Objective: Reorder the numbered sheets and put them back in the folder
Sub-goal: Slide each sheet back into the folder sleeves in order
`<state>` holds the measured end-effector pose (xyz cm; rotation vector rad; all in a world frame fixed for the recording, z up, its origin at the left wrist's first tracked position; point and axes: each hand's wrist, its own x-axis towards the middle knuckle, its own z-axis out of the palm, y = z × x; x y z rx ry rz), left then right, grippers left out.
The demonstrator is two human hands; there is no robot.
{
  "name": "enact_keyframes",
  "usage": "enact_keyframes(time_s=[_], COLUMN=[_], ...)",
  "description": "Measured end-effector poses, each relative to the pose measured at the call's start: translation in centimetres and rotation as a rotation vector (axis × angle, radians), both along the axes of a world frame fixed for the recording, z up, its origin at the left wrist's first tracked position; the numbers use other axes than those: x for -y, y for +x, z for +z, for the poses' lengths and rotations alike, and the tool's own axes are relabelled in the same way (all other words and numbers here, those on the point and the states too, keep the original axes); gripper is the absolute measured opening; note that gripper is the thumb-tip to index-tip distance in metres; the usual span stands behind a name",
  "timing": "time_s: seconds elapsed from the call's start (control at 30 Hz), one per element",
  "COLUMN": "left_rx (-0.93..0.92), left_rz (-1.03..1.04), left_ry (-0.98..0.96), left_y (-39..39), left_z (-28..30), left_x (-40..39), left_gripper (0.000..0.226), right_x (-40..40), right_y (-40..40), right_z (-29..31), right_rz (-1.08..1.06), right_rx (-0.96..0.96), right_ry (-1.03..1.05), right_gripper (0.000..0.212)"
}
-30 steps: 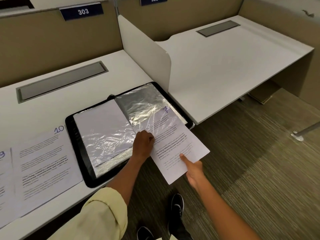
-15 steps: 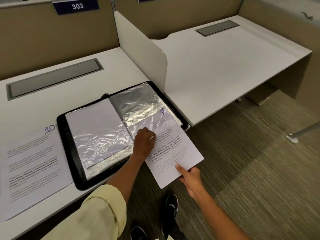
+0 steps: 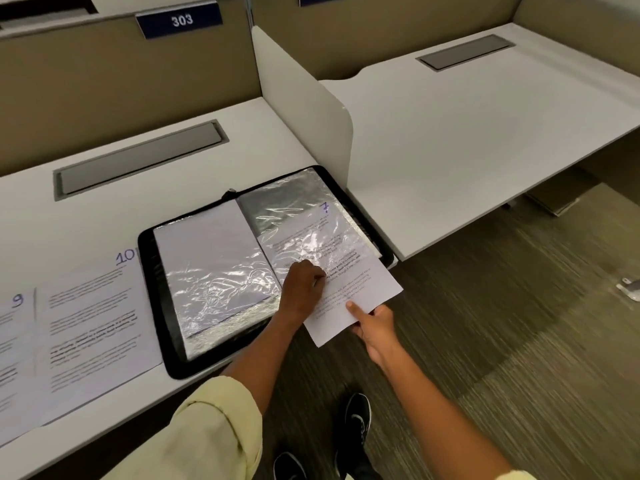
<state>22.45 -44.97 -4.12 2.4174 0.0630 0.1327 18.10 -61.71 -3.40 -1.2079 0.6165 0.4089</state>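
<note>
Pinching the near edge of sheet 7 [image 3: 349,289] with thumb on top, the right hand [image 3: 375,329] is feeding it further into the clear plastic sleeve [image 3: 304,230] than a second ago (the purple 7 is now lying well under the film), while the left hand [image 3: 303,284] is gripping the sleeve's opening. With roughly half the sheet now lying inside the black folder [image 3: 156,271], sheets 9 [image 3: 14,341] and 10 [image 3: 93,317] are waiting just beside it on the desk [image 3: 138,109], judged to be coming next.

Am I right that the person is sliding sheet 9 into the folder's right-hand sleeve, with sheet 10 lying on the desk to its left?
Not quite: the head view shows a 7 on the sheet being slid into the folder, not 9. Sheet 10 does lie on the desk to its left.
</note>
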Motion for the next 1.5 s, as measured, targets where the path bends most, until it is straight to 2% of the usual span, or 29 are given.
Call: enact_keyframes(time_s=[0.1, 0.2, 0.4, 0.6, 0.7, 0.93, 1.3, 1.5], left_rx=[0.019, 0.034, -0.015, -0.087, -0.105, -0.05, -0.02, -0.046], left_rz=[0.02, -0.003, 0.005, 0.044, 0.074, 0.02, 0.079, 0.124], left_ry=[-0.027, 0.001, -0.001, -0.05, -0.037, 0.056, 0.01, -0.048], left_y=[-0.1, -0.3, -0.3, -0.2, -0.2, -1.2, -1.7, -1.6], left_z=[0.0, -0.1, -0.3, 0.4, 0.2, -0.2, -0.8, -1.2], left_x=[-0.4, -1.0, -1.0, -0.5, -1.0, -2.4, -1.8, -2.0], left_gripper=[0.008, 0.005, 0.008, 0.011, 0.011, 0.01, 0.006, 0.004], right_x=[0.1, 0.6, 0.0, -1.5, -2.0, -1.4, -3.6, -4.6], right_y=[0.0, -0.7, -1.0, 2.2, 3.4, 2.5, 4.8, 6.0], right_z=[0.3, -0.1, -0.9, -0.1, -0.3, -1.2, -0.8, -0.2], right_rz=[0.037, 0.109, 0.184, 0.142, 0.125, 0.107, 0.043, 0.033], right_rx=[0.011, 0.022, 0.045, 0.086, 0.052, 0.058, 0.097, 0.086], right_ry=[-0.023, -0.134, -0.23, -0.217, -0.201, -0.192, -0.179, -0.135], right_gripper=[0.028, 0.025, 0.02, 0.011, 0.015, 0.009, 0.016, 0.006])
